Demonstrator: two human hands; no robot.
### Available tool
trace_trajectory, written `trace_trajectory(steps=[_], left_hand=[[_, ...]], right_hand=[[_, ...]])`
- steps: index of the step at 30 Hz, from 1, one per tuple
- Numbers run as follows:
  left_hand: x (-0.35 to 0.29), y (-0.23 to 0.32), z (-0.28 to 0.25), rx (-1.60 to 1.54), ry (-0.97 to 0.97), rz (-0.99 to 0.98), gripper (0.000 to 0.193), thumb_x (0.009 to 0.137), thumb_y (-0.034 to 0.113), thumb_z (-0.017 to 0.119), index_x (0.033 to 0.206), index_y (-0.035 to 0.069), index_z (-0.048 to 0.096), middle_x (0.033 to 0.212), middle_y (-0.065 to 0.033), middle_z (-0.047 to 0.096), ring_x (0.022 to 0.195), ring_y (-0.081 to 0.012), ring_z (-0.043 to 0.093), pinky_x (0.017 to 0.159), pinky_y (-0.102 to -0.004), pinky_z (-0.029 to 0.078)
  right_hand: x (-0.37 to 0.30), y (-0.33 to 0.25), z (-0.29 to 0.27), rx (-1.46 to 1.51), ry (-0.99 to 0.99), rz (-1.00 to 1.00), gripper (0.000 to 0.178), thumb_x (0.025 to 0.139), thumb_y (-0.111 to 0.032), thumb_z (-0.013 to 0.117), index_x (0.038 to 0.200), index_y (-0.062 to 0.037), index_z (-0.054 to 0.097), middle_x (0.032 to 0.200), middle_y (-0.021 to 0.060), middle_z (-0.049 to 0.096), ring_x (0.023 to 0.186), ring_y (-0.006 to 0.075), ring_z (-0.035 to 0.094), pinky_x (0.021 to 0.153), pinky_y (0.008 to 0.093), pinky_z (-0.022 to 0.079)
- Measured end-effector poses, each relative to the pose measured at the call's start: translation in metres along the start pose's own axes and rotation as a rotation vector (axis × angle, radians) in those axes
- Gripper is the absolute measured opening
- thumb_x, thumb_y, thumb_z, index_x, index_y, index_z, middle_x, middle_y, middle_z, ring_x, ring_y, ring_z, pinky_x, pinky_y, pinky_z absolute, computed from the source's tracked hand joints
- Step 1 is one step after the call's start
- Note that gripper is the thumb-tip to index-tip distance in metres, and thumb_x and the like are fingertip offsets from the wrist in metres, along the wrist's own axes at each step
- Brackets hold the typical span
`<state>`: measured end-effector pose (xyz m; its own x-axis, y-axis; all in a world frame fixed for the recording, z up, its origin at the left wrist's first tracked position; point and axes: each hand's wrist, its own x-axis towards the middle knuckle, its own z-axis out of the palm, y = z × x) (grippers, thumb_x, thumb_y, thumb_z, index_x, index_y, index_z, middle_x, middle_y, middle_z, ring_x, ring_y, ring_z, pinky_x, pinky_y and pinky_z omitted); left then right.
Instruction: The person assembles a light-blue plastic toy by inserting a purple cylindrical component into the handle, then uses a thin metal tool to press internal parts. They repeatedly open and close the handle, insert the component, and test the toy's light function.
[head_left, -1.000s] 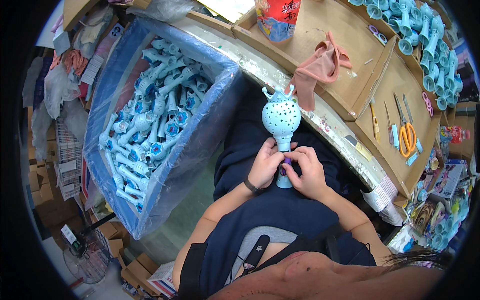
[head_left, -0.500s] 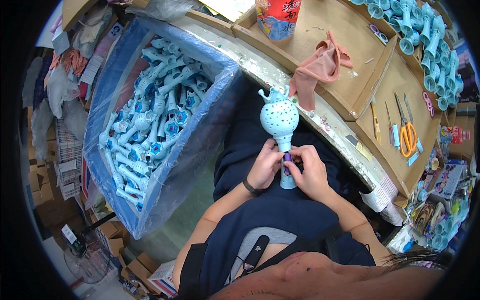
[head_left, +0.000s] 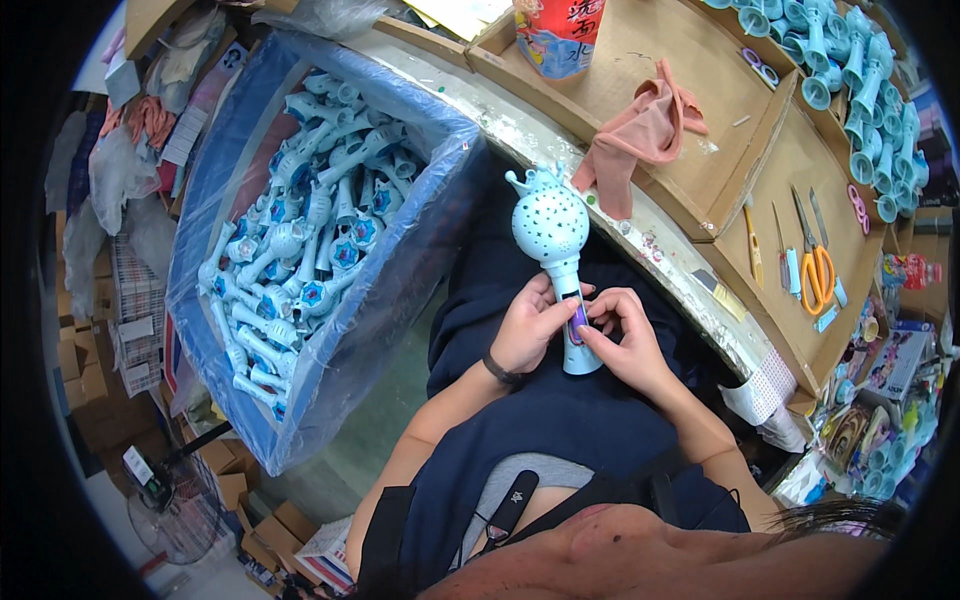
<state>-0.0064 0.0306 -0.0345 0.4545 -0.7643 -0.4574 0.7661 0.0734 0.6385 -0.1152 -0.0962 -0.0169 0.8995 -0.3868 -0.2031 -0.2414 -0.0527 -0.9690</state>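
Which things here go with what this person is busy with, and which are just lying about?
Seemingly part of the work:
- pale blue wand, held by the left hand
- purple piece on its handle, by the right hand
- similar blue pieces in the plastic-lined bin

Seemingly just about:
- orange-handled scissors
- pink cloth
- red-and-blue pouch

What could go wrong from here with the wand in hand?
1. The purple strip on the handle is small, with the right hand at it; a fingertip slip could knock it askew.
2. The left hand grips the light-blue wand low, below its bulky globe, so it might tip.
3. The crown appears near the table edge and might bump it, though depth is unclear.
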Motion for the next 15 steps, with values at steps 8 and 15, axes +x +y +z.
trace_trajectory(steps=[8, 15], left_hand=[[-0.004, 0.006, 0.012, -0.08, 0.068, 0.117, 0.042, 0.09, 0.004, 0.052, 0.128, 0.0, 0.036, 0.118, -0.0162, 0.053, 0.107, -0.0275, 0.057, 0.09, -0.0386, 0.049], [-0.005, 0.003, 0.013, -0.068, 0.082, 0.23, 0.047, 0.089, 0.002, 0.052, 0.131, 0.002, 0.032, 0.114, -0.0143, 0.054, 0.103, -0.0254, 0.059, 0.089, -0.0387, 0.049]], right_hand=[[-0.006, -0.011, 0.0, -0.187, 0.006, -0.112, 0.023, 0.072, -0.011, 0.074, 0.091, -0.0069, 0.06, 0.098, 0.0076, 0.05, 0.086, 0.0192, 0.051, 0.071, 0.0273, 0.043], [-0.004, -0.012, 0.004, -0.269, 0.091, -0.232, 0.02, 0.071, -0.01, 0.073, 0.086, -0.0068, 0.06, 0.095, 0.0105, 0.054, 0.089, 0.0253, 0.054, 0.076, 0.0329, 0.045]])
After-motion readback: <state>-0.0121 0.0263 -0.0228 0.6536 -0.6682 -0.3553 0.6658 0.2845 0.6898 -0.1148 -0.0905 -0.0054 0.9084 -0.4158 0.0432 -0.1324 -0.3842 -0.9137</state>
